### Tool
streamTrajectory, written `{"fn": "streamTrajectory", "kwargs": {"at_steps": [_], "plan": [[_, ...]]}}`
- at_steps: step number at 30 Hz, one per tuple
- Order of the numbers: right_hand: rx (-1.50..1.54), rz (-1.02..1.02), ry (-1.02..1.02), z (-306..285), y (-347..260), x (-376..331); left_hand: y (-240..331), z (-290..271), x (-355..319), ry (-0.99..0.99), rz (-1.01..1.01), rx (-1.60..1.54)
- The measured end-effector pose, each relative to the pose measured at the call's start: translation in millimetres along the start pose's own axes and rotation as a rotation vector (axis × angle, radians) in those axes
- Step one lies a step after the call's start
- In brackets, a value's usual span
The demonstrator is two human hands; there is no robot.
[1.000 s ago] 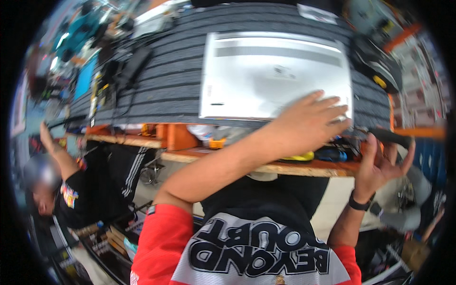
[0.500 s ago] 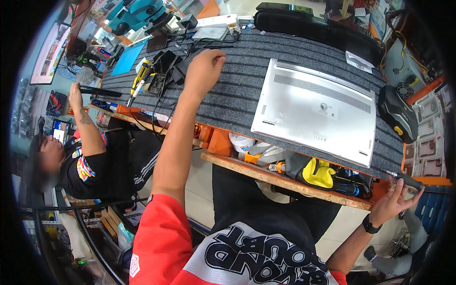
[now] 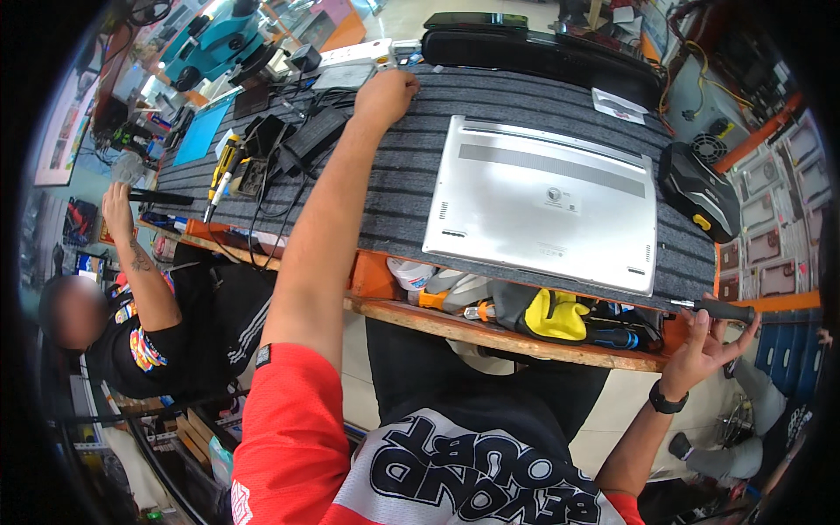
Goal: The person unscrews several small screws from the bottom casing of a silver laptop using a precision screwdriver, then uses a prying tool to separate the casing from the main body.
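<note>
The left arm point(image 3: 322, 232) stretches out almost straight, aimed between 12 and 1 o'clock. The left hand point(image 3: 385, 96) sits just short of 12, its back uppermost and its fingers point(image 3: 409, 80) curled, tips hidden. The right forearm point(image 3: 637, 446) slants toward 1 from about half past 4. The right hand point(image 3: 704, 348), between 3 and 4, grips lightly, thumb point(image 3: 696, 334) raised, fingers spread and bent.

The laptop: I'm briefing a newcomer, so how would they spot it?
Find the grey striped table, then look right of its middle. There, the laptop lies underside up, vent strip toward the far edge. Broad and silver, it outsizes the dark object beside it.
</note>
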State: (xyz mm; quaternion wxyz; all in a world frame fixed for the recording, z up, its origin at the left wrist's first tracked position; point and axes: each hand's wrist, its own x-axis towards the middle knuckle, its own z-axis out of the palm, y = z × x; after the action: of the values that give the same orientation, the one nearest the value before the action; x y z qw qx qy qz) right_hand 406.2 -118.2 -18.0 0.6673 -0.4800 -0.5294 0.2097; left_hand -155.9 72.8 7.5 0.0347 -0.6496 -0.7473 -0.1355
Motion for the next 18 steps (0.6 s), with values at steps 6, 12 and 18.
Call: {"fn": "streamTrajectory", "kwargs": {"at_steps": [6,12,18], "plan": [[0.088,-0.102,-0.095,6,-8,-4,0,-8,16,-0.121,0.072,0.141],[-0.260,-0.758,-0.625,54,-77,17,-23,0,23,-0.042,0.174,0.124],[-0.302,-1.251,-0.780,90,-95,24,-28,-33,-1,0.278,0.134,-0.139]]}}
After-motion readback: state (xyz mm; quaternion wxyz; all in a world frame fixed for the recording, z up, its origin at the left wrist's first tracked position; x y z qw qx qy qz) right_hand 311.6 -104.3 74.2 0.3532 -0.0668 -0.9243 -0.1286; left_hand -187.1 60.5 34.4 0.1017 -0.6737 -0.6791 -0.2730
